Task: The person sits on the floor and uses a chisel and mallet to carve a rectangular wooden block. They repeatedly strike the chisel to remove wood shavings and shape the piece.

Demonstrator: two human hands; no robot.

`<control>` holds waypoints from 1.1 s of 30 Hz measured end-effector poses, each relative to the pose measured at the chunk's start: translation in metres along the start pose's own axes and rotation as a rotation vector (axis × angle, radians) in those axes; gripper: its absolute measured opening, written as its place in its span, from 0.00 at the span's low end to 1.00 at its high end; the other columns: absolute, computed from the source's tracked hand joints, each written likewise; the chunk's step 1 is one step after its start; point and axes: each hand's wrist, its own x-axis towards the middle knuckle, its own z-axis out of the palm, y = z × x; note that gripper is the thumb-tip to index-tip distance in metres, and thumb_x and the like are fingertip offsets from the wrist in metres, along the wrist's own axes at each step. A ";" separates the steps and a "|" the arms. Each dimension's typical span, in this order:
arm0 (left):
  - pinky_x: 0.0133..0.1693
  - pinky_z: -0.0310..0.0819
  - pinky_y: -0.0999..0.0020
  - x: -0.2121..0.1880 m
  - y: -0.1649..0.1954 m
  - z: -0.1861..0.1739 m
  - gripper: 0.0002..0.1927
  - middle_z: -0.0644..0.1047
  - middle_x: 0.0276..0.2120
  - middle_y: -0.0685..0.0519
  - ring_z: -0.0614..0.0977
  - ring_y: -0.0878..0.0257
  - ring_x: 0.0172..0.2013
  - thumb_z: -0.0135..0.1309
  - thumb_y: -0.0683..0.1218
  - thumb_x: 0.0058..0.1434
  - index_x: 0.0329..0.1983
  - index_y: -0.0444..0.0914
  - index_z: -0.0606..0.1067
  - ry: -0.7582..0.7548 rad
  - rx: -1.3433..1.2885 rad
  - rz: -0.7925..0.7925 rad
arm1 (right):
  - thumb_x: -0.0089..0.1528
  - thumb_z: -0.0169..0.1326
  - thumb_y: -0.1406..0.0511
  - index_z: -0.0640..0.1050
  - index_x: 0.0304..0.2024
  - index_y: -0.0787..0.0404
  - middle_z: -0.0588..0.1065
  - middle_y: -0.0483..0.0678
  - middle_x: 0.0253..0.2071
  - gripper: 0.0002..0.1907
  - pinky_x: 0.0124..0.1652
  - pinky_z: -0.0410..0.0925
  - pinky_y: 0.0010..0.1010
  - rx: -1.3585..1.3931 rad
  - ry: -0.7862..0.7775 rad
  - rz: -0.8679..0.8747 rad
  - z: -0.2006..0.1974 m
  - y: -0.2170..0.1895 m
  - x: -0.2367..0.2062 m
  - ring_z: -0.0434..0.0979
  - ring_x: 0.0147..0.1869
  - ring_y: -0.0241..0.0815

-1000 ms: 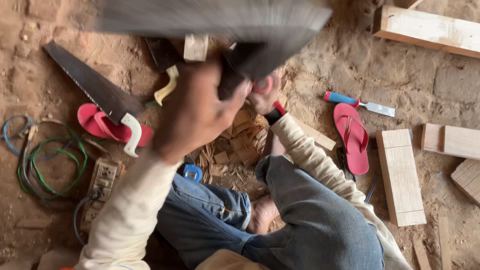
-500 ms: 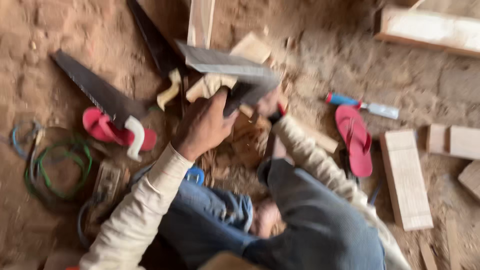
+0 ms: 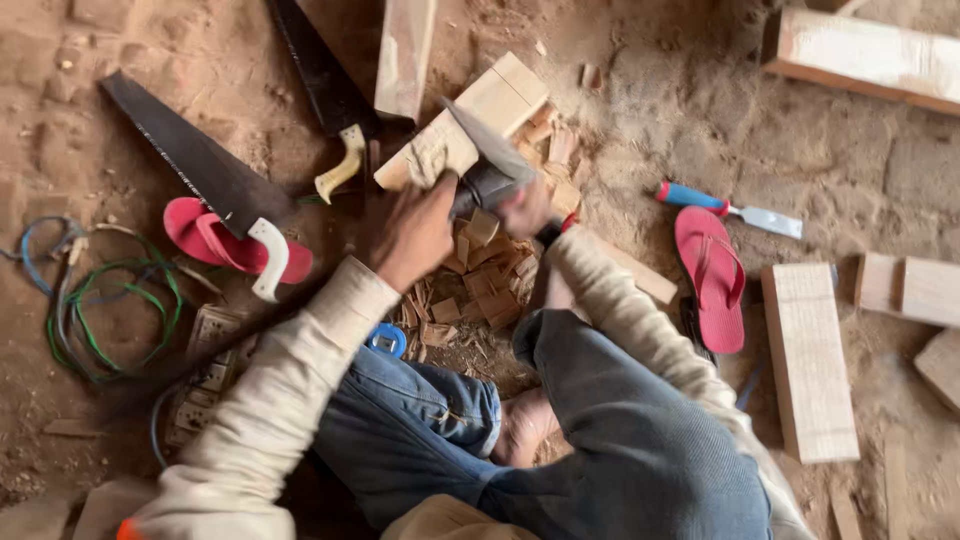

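Wood chips [image 3: 480, 285] lie heaped on the sandy ground just in front of the seated person's knees, and everything else is placed from that heap. Directly above it sits a pale wooden block [image 3: 470, 125], tilted, with its near end over the chips. The left hand [image 3: 410, 235] is closed around that near end of the block, at the heap's upper left edge. The right hand [image 3: 525, 210], blurred, is wrapped around the dark handle of a broad-bladed chopping tool [image 3: 485, 150], whose grey blade lies against the block just above the heap. Left of the heap lie a handsaw [image 3: 195, 170] with a pale handle, resting across a red sandal [image 3: 215, 240], and farther left a tangle of green and blue wire [image 3: 85, 300]. A second saw [image 3: 320, 80] lies up and left of the heap. Right of the heap are another red sandal [image 3: 712, 275], a blue-handled chisel [image 3: 725, 208], and a flat wooden plank piece [image 3: 810, 360].
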 end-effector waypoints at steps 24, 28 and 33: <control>0.41 0.69 0.73 -0.069 -0.028 0.019 0.11 0.68 0.36 0.56 0.70 0.68 0.34 0.58 0.38 0.72 0.43 0.35 0.66 0.633 -1.004 0.095 | 0.70 0.53 0.74 0.63 0.38 0.58 0.61 0.42 0.24 0.13 0.18 0.55 0.25 0.797 0.664 0.363 -0.041 -0.022 0.038 0.56 0.21 0.31; 0.38 0.69 0.74 -0.071 -0.034 0.030 0.10 0.69 0.37 0.54 0.72 0.67 0.37 0.59 0.38 0.71 0.44 0.35 0.67 0.701 -0.929 0.144 | 0.71 0.54 0.74 0.64 0.38 0.59 0.62 0.43 0.25 0.13 0.20 0.56 0.26 0.815 0.668 0.369 -0.039 -0.019 0.030 0.57 0.19 0.31; 0.30 0.67 0.75 -0.067 -0.025 0.032 0.13 0.73 0.28 0.56 0.72 0.69 0.27 0.66 0.41 0.64 0.36 0.40 0.70 0.774 -0.948 -0.025 | 0.69 0.54 0.72 0.68 0.35 0.61 0.66 0.44 0.21 0.10 0.18 0.60 0.27 0.569 0.630 0.278 -0.030 -0.010 0.020 0.63 0.18 0.33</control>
